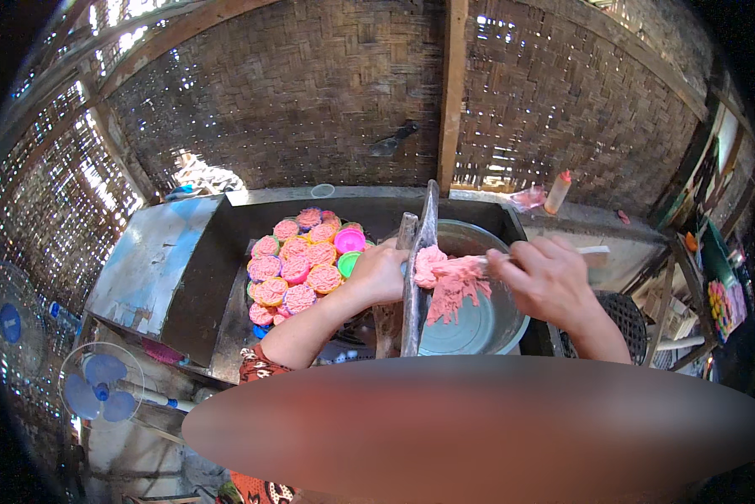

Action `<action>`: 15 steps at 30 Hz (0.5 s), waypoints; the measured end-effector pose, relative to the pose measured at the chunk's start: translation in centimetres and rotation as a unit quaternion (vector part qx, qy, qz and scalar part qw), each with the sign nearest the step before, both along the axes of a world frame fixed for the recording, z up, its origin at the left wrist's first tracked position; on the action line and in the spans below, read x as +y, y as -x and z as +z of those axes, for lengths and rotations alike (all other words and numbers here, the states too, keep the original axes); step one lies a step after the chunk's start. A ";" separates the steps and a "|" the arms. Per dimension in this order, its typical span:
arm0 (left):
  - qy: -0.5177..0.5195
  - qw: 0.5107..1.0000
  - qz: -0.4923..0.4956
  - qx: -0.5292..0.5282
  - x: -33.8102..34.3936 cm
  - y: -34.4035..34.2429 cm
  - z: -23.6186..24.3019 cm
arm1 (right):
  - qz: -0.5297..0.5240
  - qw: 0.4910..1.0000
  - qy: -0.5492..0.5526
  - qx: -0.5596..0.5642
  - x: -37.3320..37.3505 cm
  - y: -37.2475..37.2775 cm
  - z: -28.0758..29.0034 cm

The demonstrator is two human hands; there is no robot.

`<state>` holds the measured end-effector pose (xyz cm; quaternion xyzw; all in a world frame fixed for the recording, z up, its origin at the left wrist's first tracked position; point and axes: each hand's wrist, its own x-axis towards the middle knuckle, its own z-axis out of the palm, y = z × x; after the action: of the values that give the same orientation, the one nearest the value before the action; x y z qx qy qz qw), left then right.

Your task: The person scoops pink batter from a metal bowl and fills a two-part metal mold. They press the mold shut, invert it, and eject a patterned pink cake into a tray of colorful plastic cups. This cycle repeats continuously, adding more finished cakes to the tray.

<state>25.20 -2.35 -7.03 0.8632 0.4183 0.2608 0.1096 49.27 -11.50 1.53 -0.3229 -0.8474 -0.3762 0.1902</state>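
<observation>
My right hand [549, 281] is closed round a flat, pale stick-like tool [596, 251], whose end points at a lump of pink dough [432, 267]. Ragged strands of the dough hang over a large grey-blue basin [474, 332]. My left hand [383, 273] is curled against the left side of a dark wooden plank [422, 294]; its fingertips are hidden there. A bluish edge shows beside that hand, but what it holds I cannot make out. Left of it sit several colourful small moulds [295, 269] filled with pink dough strands, with an unfilled green mould [348, 264] and pink mould [349, 241].
A worn box [155, 273] stands left of the moulds, with a blue-bladed fan [102, 391] below it. On the ledge behind the basin are a red-capped bottle [558, 193] and a pink plastic bag [528, 197]. A woven wall [285, 101] closes off the back.
</observation>
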 end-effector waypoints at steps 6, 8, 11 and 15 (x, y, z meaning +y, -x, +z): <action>0.027 0.999 0.015 0.019 0.7 -1.3 -0.5 | 0.018 0.999 -0.044 -0.016 1.6 2.4 -3.7; 0.043 0.999 0.018 0.026 0.8 -0.9 0.0 | 0.017 0.999 -0.032 -0.024 1.7 2.1 -4.0; 0.052 0.998 -0.002 0.021 1.6 0.1 0.2 | 0.002 1.000 -0.024 0.010 1.1 0.9 -3.4; 0.106 0.981 -0.101 -0.129 3.3 2.3 0.5 | -0.021 0.989 -0.032 0.145 -0.4 -2.8 -1.4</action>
<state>22.90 0.94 -6.49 0.8433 0.3368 0.3123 0.2791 52.05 -11.94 0.14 -0.3855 -0.7914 -0.3564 0.3130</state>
